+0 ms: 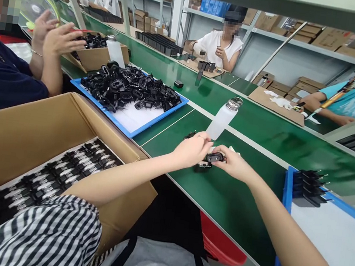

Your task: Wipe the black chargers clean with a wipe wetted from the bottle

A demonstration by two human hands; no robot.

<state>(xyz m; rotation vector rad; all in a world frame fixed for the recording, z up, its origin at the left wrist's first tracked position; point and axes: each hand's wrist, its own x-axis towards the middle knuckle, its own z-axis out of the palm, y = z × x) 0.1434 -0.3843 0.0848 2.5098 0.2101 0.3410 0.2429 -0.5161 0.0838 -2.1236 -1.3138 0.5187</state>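
Note:
In front of me, over the green bench, my right hand grips a small black plug adapter housing by its sides, with its oval end facing me. Close beside it, my left hand is closed with fingertips pinched near the housing; what they hold is hidden. More black adapter parts lie on the bench beneath my hands, partly covered. Just beyond my fingers stands a white dispenser bottle with a metal top. A bit of white material shows behind my right hand.
A blue-rimmed tray heaped with black plug parts is ahead left. An open cardboard box of packed adapters stands at my left. Another blue tray on the right holds several adapters. Co-workers sit left and across the green bench.

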